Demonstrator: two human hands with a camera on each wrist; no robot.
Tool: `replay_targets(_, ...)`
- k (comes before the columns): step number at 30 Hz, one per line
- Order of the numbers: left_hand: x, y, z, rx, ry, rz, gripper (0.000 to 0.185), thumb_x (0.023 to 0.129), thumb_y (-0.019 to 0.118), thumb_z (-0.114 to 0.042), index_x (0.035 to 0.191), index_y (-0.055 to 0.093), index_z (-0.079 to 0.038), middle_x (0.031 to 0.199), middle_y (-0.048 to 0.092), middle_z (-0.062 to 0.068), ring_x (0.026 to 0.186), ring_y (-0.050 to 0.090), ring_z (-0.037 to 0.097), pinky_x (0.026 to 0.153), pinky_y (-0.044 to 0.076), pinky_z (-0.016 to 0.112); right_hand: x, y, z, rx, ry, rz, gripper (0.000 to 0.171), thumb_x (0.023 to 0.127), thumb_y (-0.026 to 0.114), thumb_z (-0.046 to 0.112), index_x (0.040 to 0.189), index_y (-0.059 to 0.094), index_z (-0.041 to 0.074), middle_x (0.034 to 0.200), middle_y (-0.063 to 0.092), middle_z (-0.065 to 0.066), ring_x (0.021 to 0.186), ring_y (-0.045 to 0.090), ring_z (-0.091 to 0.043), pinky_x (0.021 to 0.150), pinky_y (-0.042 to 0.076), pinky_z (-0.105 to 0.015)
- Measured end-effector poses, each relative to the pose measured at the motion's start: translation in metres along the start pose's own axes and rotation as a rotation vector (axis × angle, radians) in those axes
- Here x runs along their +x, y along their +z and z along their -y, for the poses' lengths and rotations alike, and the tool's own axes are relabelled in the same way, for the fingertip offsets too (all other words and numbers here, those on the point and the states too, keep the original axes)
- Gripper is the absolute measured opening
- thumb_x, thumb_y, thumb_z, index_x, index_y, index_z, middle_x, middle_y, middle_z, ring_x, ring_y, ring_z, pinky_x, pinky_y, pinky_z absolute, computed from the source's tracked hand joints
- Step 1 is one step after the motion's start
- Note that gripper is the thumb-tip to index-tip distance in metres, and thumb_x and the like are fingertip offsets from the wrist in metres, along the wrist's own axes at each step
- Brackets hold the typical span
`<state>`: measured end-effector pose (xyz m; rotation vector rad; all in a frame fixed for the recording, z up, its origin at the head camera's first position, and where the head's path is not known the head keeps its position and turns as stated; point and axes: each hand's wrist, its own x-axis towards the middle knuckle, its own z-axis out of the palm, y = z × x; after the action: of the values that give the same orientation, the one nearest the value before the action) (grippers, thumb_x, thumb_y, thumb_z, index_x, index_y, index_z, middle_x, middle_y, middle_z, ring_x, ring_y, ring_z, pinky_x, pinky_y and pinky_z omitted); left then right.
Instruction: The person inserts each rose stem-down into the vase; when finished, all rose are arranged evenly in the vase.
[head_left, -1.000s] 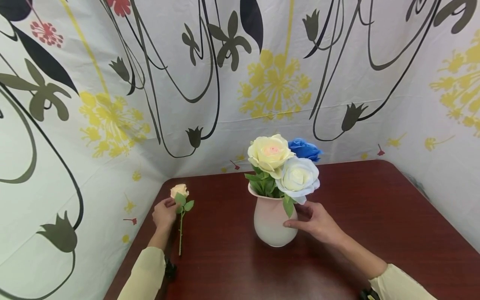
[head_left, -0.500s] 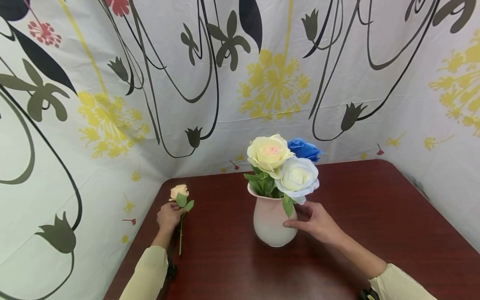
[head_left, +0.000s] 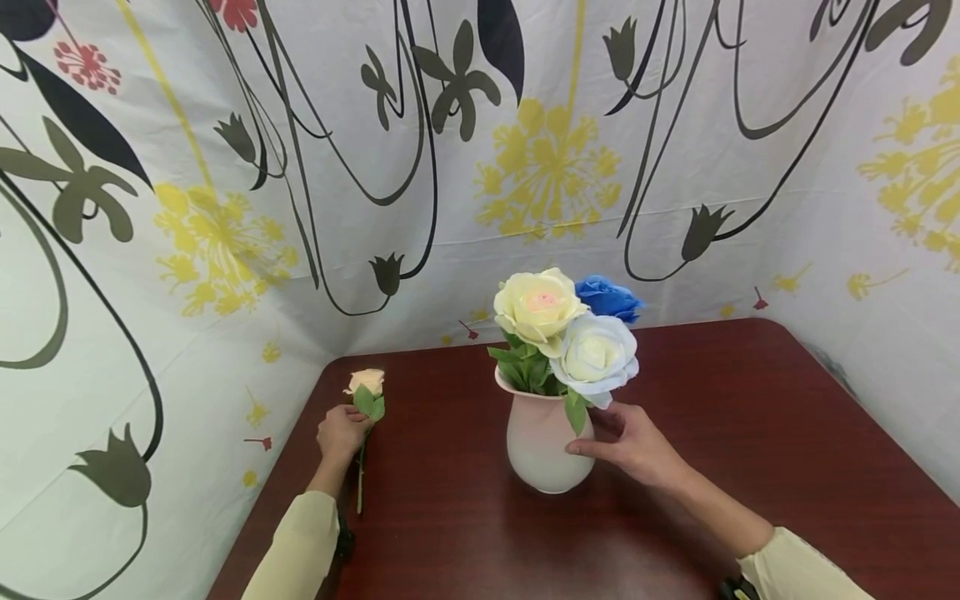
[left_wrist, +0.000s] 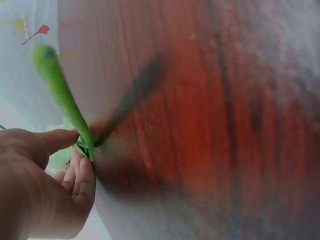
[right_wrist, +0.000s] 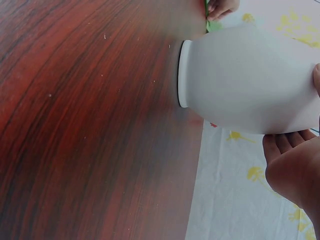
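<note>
On the left of the head view my left hand [head_left: 342, 432] pinches the green stem [left_wrist: 62, 95] of a peach rose [head_left: 367, 382] just under its leaves. The thumb and fingertips meet at the stem in the left wrist view, where the stem's lower end points toward the camera and its shadow falls apart from it. My right hand [head_left: 637, 446] grips the side of a pale pink and white vase [head_left: 546, 450], thumb at the front and fingers behind. Upright on the table, the vase holds a cream rose [head_left: 542, 307], a pale blue-white rose [head_left: 596, 357] and a blue rose [head_left: 609, 298].
The dark red wooden table [head_left: 450, 533] has its left edge close beside my left forearm. White cloth [head_left: 450, 208] printed with flowers hangs around the back and sides.
My left hand has slid from beside the peach rose's head down to its stem and taken hold. The bloom has shifted slightly right and its leaves have turned. My right hand stays on the vase.
</note>
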<state>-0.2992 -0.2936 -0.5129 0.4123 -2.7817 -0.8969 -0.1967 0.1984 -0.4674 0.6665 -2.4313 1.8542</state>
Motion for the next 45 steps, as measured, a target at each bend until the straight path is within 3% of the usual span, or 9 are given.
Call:
replay_targets(6, -0.002, 0.002, 0.0, -0.014, 0.02, -0.006, 0.038, 0.095, 0.076, -0.016, 0.126, 0.071, 0.005, 0.111, 0.079, 0.015, 0.116, 0.068, 0.043, 0.108, 0.044, 0.062, 0.0, 0.0, 0.001, 0.002, 0.001, 0.003, 0.064, 0.09, 0.089, 0.02, 0.146, 0.061, 0.012, 0.148, 0.063, -0.009, 0.139, 0.057, -0.039, 0.105, 0.054, -0.047)
replay_targets(13, -0.003, 0.002, -0.002, -0.056, 0.061, -0.009, 0.031, 0.095, 0.075, -0.012, 0.122, 0.072, 0.003, 0.108, 0.08, 0.014, 0.113, 0.068, 0.042, 0.113, 0.038, 0.063, -0.001, 0.001, 0.002, 0.008, 0.012, 0.001, 0.064, 0.089, 0.089, 0.02, 0.146, 0.061, 0.011, 0.147, 0.063, -0.011, 0.138, 0.058, -0.039, 0.104, 0.055, -0.046)
replay_targets(27, -0.003, -0.009, -0.003, -0.08, 0.125, -0.083, 0.029, 0.095, 0.078, -0.018, 0.119, 0.078, 0.0, 0.104, 0.081, 0.012, 0.109, 0.071, 0.041, 0.109, 0.042, 0.063, -0.001, 0.001, 0.001, -0.001, 0.015, -0.002, 0.063, 0.09, 0.089, 0.022, 0.146, 0.062, 0.011, 0.146, 0.064, -0.01, 0.137, 0.058, -0.037, 0.106, 0.053, -0.048)
replay_targets(37, -0.001, -0.016, -0.015, -0.125, 0.208, -0.129, 0.029, 0.095, 0.081, -0.018, 0.119, 0.078, -0.001, 0.106, 0.081, 0.011, 0.108, 0.073, 0.037, 0.106, 0.046, 0.061, 0.001, 0.001, 0.003, -0.004, 0.032, -0.001, 0.064, 0.09, 0.089, 0.023, 0.147, 0.062, 0.01, 0.147, 0.063, -0.01, 0.138, 0.058, -0.037, 0.106, 0.053, -0.046)
replay_targets(45, -0.006, -0.021, -0.037, -0.222, 0.251, -0.182, 0.027, 0.093, 0.085, -0.017, 0.117, 0.079, -0.005, 0.103, 0.081, 0.009, 0.095, 0.078, 0.029, 0.106, 0.048, 0.056, 0.001, 0.001, 0.002, -0.002, 0.036, 0.003, 0.066, 0.09, 0.089, 0.024, 0.148, 0.06, 0.011, 0.148, 0.062, -0.01, 0.139, 0.057, -0.037, 0.106, 0.053, -0.048)
